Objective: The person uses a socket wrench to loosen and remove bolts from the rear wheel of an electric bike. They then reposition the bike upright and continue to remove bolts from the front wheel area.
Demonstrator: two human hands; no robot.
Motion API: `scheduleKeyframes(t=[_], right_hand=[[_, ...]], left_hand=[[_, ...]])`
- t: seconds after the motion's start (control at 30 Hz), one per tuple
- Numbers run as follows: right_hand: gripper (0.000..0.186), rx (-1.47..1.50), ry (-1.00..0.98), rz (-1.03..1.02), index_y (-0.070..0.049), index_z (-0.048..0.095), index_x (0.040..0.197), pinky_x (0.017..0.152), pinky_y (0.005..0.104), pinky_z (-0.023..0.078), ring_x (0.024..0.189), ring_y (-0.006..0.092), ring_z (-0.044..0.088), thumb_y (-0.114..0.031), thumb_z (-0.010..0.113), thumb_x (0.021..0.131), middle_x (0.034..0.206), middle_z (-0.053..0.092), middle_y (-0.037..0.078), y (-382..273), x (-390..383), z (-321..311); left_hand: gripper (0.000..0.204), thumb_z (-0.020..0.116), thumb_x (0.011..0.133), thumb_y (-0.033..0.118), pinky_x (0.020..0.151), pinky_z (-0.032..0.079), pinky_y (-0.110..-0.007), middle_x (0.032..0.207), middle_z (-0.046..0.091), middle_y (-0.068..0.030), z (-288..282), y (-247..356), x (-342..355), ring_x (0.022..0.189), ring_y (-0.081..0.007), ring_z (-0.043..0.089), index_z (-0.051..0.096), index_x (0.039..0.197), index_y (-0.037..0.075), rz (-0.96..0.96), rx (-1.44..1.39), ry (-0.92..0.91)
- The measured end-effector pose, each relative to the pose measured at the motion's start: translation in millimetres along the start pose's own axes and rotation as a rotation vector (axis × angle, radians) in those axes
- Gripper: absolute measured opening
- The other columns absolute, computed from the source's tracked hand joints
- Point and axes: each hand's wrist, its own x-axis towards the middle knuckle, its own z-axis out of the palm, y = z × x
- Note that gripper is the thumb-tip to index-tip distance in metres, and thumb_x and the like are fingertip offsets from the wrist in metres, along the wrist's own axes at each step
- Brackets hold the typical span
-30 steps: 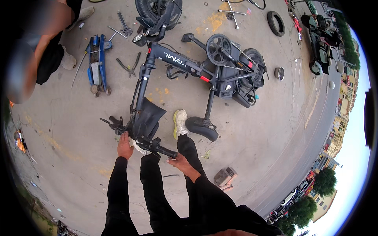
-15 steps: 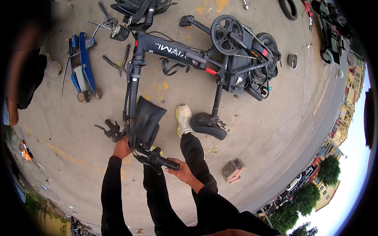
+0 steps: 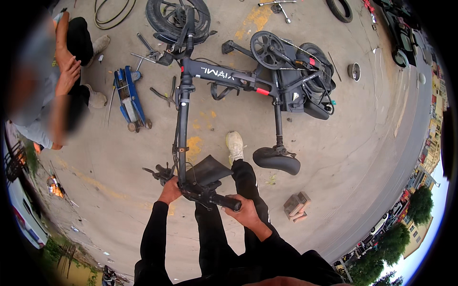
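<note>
A black folding bicycle (image 3: 215,75) lies on its side across the concrete, its wheels, chainring (image 3: 266,55) and saddle (image 3: 276,159) in view. My left hand (image 3: 169,191) is wrapped round the left part of its handlebar (image 3: 198,190), under the brake lever. My right hand (image 3: 244,209) holds the black right grip (image 3: 225,201), fingers curled about it. A dark flexible pouch (image 3: 210,169) hangs at the bars, beside the stem.
A person (image 3: 64,76) crouches at left. A blue floor jack (image 3: 127,95), pliers (image 3: 164,97), wrenches, a cross wrench (image 3: 281,10), bricks (image 3: 296,205), a metal ring (image 3: 354,71), a loose tyre (image 3: 339,9) and a hose (image 3: 107,19) lie around; a scooter (image 3: 400,33) stands upper right.
The handlebar and both my hands now sit lower and further right in view, the stem more upright. The other person's arms and hands show more at left.
</note>
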Motion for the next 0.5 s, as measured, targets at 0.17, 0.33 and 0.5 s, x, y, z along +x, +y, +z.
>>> scheduleKeyframes(t=[0.17, 0.33, 0.5], right_hand=[[0.047, 0.054, 0.219, -0.3, 0.001, 0.065, 0.105, 0.073, 0.0328, 0.058, 0.083, 0.0272, 0.075, -0.024, 0.093, 0.076, 0.097, 0.075, 0.016, -27.3, -17.1, -22.1], [0.043, -0.125, 0.28, -0.944, 0.0, 0.06, 0.09, 0.06, 0.0425, 0.047, 0.068, 0.0329, 0.062, -0.032, 0.087, 0.079, 0.073, 0.06, 0.012, -151.9, -4.8, -44.9], [0.041, 0.146, 0.451, -0.847, 0.002, 0.064, 0.09, 0.053, 0.0394, 0.042, 0.054, 0.0229, 0.052, -0.034, 0.083, 0.084, 0.061, 0.054, 0.008, -251.5, 25.2, -97.3]], left_hand=[[0.035, 0.086, 0.08, 0.015, 0.074, 0.054, -0.03, 0.095, 0.075, -0.0065, 7.2, 133.6, -76.6, 0.083, -0.0155, 0.071, 0.07, 0.108, 0.0, 0.025, -0.087, -0.022], [0.025, 0.083, 0.086, 0.021, 0.056, 0.045, -0.027, 0.081, 0.072, -0.0039, 48.8, 209.7, -136.2, 0.066, -0.0121, 0.066, 0.069, 0.099, 0.005, -0.005, -0.324, 0.027], [0.031, 0.081, 0.089, 0.024, 0.05, 0.04, -0.023, 0.083, 0.068, -0.0035, 41.0, 333.2, -167.3, 0.061, -0.008, 0.059, 0.066, 0.105, 0.001, 0.111, -0.231, 0.048]])
